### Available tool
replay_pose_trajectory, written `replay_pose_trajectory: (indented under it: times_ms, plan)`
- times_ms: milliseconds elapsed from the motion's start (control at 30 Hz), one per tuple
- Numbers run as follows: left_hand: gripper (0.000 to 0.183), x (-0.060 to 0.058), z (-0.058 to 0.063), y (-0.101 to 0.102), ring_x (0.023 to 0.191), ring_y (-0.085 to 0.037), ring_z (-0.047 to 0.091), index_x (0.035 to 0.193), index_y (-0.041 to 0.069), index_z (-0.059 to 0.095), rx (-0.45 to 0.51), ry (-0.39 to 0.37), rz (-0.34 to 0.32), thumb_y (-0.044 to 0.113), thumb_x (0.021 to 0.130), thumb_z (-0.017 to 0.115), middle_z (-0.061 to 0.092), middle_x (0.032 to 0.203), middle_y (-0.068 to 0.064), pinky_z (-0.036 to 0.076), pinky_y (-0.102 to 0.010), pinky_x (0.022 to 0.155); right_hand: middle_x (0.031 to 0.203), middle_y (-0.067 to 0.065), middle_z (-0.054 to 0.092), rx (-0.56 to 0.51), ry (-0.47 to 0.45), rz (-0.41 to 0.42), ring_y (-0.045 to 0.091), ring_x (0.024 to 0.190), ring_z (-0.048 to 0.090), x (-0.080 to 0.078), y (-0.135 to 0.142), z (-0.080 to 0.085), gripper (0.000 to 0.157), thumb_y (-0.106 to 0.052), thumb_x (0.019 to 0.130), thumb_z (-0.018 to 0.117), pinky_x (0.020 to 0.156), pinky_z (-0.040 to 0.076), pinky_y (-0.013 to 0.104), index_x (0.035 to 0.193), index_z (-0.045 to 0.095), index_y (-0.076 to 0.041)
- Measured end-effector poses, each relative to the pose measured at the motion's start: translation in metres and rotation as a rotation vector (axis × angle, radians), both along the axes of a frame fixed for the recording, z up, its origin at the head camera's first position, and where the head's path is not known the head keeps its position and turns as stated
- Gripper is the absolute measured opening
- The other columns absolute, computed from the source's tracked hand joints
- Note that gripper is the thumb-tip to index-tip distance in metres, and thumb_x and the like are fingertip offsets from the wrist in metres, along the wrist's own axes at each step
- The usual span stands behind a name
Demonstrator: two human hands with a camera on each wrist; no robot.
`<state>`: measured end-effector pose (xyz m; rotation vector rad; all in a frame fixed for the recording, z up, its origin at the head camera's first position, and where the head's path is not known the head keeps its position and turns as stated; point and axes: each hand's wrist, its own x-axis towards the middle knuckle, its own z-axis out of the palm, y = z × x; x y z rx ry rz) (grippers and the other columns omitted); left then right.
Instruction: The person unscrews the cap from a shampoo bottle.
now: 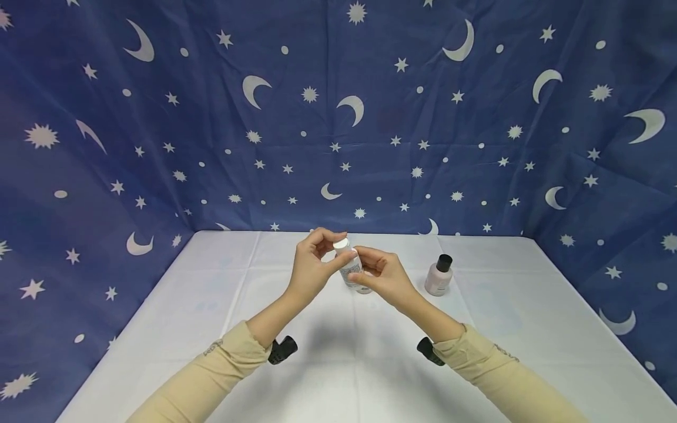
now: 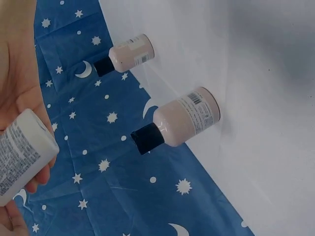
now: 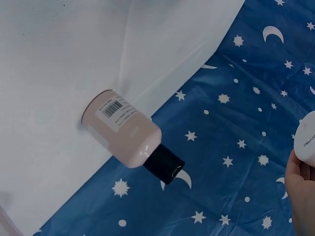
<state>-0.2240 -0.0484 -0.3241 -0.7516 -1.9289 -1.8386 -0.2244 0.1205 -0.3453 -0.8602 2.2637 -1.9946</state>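
Observation:
A small white bottle (image 1: 349, 271) with a white cap (image 1: 341, 245) is held up over the table between both hands, slightly tilted. My left hand (image 1: 312, 264) grips its upper end, index finger near the cap and thumb across the front. Lower down, my right hand (image 1: 388, 276) pinches the body between thumb and fingers. Rows of fine print cover the white bottle (image 2: 22, 155) in the left wrist view. The right wrist view catches only its printed round bottom (image 3: 307, 140), with fingers beneath it.
A pink bottle with a black cap (image 1: 439, 276) stands upright to the right of the hands. A second pink bottle (image 1: 364, 290) is mostly hidden behind the white one. White cloth (image 1: 201, 294) covers the table, and a blue star-patterned curtain (image 1: 296, 147) rises at its back and sides.

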Motion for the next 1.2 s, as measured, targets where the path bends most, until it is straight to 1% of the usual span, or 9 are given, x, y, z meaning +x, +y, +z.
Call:
replay_pose_trajectory:
  times_ms: [167,333,467,567,733,867,1000,1100,1200]
  plan:
    - [0.034,0.001,0.001,0.000,0.090,0.000,0.058,0.108,-0.007,0.059,-0.017,-0.024,-0.061,-0.005,0.077,0.073,0.059,0.110,-0.023,0.052,-0.023,0.091,0.126,0.029,0.056,-0.007,-0.049,-0.023,0.002,0.101,0.063,0.001,0.005,0.001,0.053,-0.003,0.082,0.070,0.086,0.054,0.021,0.130,0.050,0.009]
    - [0.053,-0.002,0.002,-0.008,0.115,-0.013,0.058,0.130,-0.003,0.052,-0.047,-0.079,-0.183,0.009,0.082,0.071,0.056,0.128,-0.021,0.047,-0.024,0.100,0.127,0.028,0.055,0.003,-0.082,-0.039,0.019,0.109,0.063,0.002,0.008,0.000,0.054,-0.007,0.083,0.070,0.091,0.053,0.027,0.131,0.050,0.008]
    - [0.066,-0.004,0.002,-0.016,0.133,-0.027,0.043,0.142,-0.002,0.038,-0.089,-0.091,-0.320,0.023,0.087,0.063,0.043,0.143,-0.021,0.040,-0.024,0.106,0.129,0.028,0.055,0.005,-0.092,-0.042,0.031,0.114,0.060,0.003,0.011,0.000,0.055,-0.010,0.084,0.070,0.093,0.053,0.031,0.131,0.049,0.007]
    - [0.059,-0.005,0.004,-0.020,0.139,-0.029,0.033,0.144,-0.002,0.032,-0.155,-0.046,-0.373,0.019,0.094,0.054,0.035,0.149,-0.019,0.035,-0.024,0.110,0.129,0.028,0.054,0.006,-0.102,-0.031,0.033,0.115,0.059,0.004,0.012,0.000,0.056,-0.012,0.084,0.071,0.093,0.053,0.031,0.131,0.049,0.008]
    - [0.038,-0.005,0.006,-0.022,0.136,-0.028,0.039,0.132,-0.008,0.047,-0.235,0.021,-0.382,0.004,0.097,0.048,0.041,0.144,-0.020,0.037,-0.027,0.109,0.129,0.029,0.053,0.017,-0.112,0.003,0.031,0.115,0.059,0.006,0.012,0.002,0.058,-0.014,0.083,0.071,0.091,0.054,0.031,0.132,0.048,0.009]
    - [0.035,-0.005,0.008,-0.021,0.129,-0.027,0.047,0.128,-0.009,0.052,-0.205,0.005,-0.391,0.004,0.095,0.051,0.048,0.137,-0.021,0.041,-0.029,0.107,0.127,0.031,0.054,0.000,-0.096,0.018,0.017,0.107,0.064,0.007,0.012,0.003,0.058,-0.014,0.082,0.072,0.089,0.054,0.027,0.130,0.049,0.011]
    - [0.038,-0.004,0.010,-0.020,0.127,-0.026,0.050,0.128,-0.007,0.052,-0.172,-0.024,-0.389,0.007,0.094,0.054,0.052,0.133,-0.021,0.043,-0.030,0.105,0.125,0.034,0.053,-0.034,-0.069,0.032,0.005,0.100,0.065,0.006,0.012,0.004,0.060,-0.015,0.081,0.074,0.087,0.054,0.023,0.128,0.049,0.013]
    - [0.038,-0.003,0.011,-0.019,0.124,-0.024,0.053,0.127,-0.005,0.055,-0.153,-0.067,-0.352,0.009,0.092,0.057,0.055,0.131,-0.020,0.045,-0.030,0.103,0.126,0.034,0.053,-0.035,-0.064,0.028,0.004,0.100,0.064,0.007,0.011,0.006,0.060,-0.015,0.081,0.073,0.087,0.054,0.024,0.128,0.048,0.013]
    - [0.035,-0.003,0.012,-0.018,0.117,-0.019,0.059,0.122,-0.004,0.059,-0.125,-0.107,-0.278,0.008,0.090,0.062,0.059,0.126,-0.019,0.049,-0.029,0.098,0.126,0.031,0.055,-0.013,-0.075,-0.003,0.007,0.102,0.065,0.007,0.010,0.008,0.057,-0.013,0.083,0.072,0.088,0.054,0.025,0.129,0.049,0.011]
